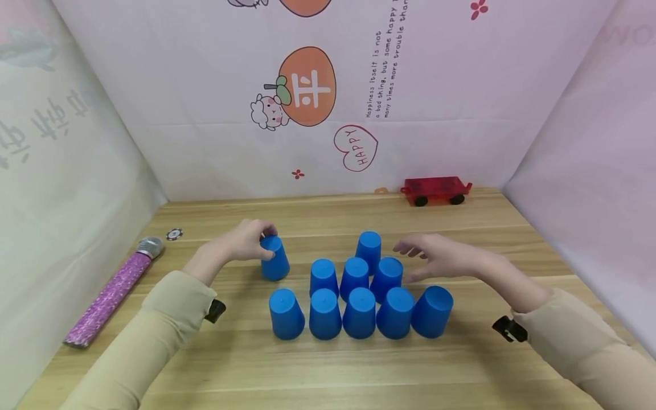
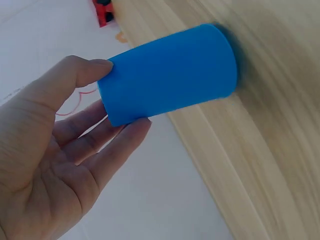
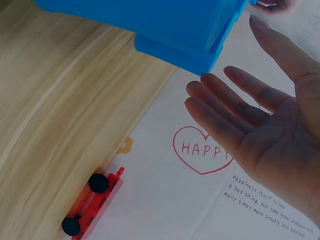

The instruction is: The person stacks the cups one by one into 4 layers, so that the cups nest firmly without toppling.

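My left hand (image 1: pixel 247 239) pinches the narrow top end of an upside-down blue plastic cup (image 1: pixel 275 263), thumb on one side and fingers on the other. This cup stands apart, left of the others. Several blue cups (image 1: pixel 359 314) stand upside down in a front row; three more (image 1: pixel 355 276) are behind them, and a single cup (image 1: pixel 369 249) is farther back. Beside the right side of these back cups, my right hand (image 1: pixel 443 256) is held with fingers extended and apart, holding nothing. In the right wrist view, blue cups (image 3: pixel 150 20) appear close to its fingertips.
A purple glittery microphone (image 1: pixel 115 293) lies at the table's left, with a small round black-and-white chip (image 1: pixel 174 234) near its head. At the back right stands a red toy wagon (image 1: pixel 435 189). Printed white cloth walls (image 1: pixel 205 148) enclose the wooden table (image 1: pixel 328 376).
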`<state>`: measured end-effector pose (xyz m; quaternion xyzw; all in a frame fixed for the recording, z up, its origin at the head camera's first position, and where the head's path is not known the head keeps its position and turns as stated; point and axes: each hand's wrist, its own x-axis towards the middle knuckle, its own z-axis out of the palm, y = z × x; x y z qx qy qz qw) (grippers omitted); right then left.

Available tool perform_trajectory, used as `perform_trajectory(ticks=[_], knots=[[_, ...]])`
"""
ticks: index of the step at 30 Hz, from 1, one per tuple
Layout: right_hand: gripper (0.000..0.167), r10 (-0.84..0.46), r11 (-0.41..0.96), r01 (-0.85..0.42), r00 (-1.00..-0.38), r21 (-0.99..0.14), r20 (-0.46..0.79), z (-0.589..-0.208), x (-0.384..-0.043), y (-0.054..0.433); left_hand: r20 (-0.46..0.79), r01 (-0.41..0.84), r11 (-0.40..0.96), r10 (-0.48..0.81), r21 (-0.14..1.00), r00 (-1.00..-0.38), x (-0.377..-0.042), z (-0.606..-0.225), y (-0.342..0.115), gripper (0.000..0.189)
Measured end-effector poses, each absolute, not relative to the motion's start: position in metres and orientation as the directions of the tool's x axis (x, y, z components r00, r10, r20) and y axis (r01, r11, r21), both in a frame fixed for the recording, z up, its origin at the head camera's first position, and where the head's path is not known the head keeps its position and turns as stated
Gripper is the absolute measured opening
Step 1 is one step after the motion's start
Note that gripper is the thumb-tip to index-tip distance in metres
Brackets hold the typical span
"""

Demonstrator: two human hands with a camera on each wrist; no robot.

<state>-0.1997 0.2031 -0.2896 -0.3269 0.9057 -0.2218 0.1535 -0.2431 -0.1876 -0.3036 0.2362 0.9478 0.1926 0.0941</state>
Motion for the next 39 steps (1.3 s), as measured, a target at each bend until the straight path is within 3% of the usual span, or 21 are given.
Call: perform_trajectory(ticks=[15,22,39], knots=[[0.053,-0.68,0.67,-0.538,-0.721,-0.511,-0.132,-0.303,-0.202,0.188,-0.211,0.441,0.858,0.498,0.263,-0.841,-0.279,-0.29,-0.139,0.039],[0.049,-0.703,0.643,-0.575,-0.705,-0.506,-0.092,-0.307,-0.205,0.183,-0.209,0.465,0.838,0.528,0.285,-0.823,-0.286,-0.286,-0.116,0.043],[0.043,-0.614,0.681,-0.506,-0.788,-0.529,-0.037,-0.316,-0.202,0.177,-0.208,0.479,0.795,0.575,0.372,-0.792,-0.279,-0.292,-0.072,0.04]])
